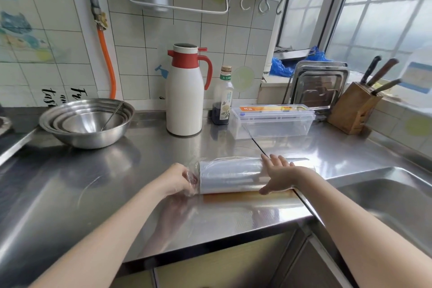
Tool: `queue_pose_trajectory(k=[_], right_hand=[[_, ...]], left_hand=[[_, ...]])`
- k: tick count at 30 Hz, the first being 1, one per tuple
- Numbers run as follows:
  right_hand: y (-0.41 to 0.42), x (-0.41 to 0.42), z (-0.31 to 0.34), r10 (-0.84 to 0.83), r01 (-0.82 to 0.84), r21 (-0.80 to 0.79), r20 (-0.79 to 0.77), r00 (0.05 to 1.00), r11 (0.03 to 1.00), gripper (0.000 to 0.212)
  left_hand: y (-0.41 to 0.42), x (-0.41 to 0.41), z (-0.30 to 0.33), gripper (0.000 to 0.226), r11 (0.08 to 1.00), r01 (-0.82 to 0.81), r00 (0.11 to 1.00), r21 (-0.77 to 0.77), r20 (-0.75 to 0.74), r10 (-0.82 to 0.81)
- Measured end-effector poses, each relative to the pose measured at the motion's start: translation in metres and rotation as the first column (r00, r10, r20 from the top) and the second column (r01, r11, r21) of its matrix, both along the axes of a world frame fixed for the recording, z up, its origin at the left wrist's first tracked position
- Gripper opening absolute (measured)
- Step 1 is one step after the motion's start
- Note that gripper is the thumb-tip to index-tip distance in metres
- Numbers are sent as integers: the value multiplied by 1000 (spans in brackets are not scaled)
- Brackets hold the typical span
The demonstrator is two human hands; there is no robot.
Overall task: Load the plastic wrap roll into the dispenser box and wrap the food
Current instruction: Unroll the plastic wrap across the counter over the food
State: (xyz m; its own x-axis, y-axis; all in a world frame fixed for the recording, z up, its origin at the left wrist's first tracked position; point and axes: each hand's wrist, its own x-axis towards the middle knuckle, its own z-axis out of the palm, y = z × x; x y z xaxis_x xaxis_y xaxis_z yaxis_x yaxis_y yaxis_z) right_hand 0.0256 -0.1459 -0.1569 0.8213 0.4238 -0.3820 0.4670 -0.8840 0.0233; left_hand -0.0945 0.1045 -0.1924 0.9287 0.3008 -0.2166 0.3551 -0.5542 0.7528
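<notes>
Early going: the roll [230, 175] lies on the bench [117, 182], left hand [177, 179] pinching loose film at its end, right hand [278, 175] flat on top with fingers straight, while the dispenser box [273, 120] sits well behind, unloaded, no food visible.

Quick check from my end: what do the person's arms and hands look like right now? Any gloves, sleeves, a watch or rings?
Both forearms are bare as far as the frame shows; no sleeves come into view. The left hand and right hand wear no gloves, and no watch, bracelet or ring is visible. The clear film over the left fingers is loose plastic wrap, not a glove.
</notes>
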Motion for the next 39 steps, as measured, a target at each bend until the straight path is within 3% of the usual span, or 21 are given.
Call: queue_pose_trajectory(k=[8,14,16,18,21,24,26,28,32,36,39], right_hand=[[-1,-3,3,1,-1,7,4,1000,1000,110],[-1,-6,5,3,-3,0,0,1000,1000,109],[-1,-7,5,4,-4,-7,-5,1000,1000,109],[-1,-7,5,3,-3,-9,-4,1000,1000,109],[0,-8,5,3,-3,-13,6,1000,1000,108],[0,-9,5,5,-5,-13,9,1000,1000,108],[-1,-10,5,5,-5,-9,11,1000,1000,108],[-2,-11,4,6,-6,-6,17,1000,1000,107],[-2,-13,5,3,-3,0,25,1000,1000,106],[-1,-15,6,-2,2,-4,23,1000,1000,106],[-1,-17,7,-1,2,-9,24,1000,1000,106]], left_hand=[[-2,3,-7,25,941,3,1000,339,-24,6],[-6,-3,-16,4,916,-118,993,383,59,103],[-9,-3,-19,16,897,-194,981,397,88,174],[-3,-4,-18,24,898,-297,954,325,133,267],[16,-6,-16,40,920,-369,929,133,61,364],[25,-8,-18,39,925,-378,926,35,1,378],[23,-6,-16,29,923,-383,923,41,62,380],[22,-5,-13,6,921,-372,925,114,129,358],[20,-7,-7,35,920,-265,961,288,161,226],[14,-5,-12,42,804,-210,974,556,195,120],[14,-2,-20,38,723,-185,976,666,210,56]])
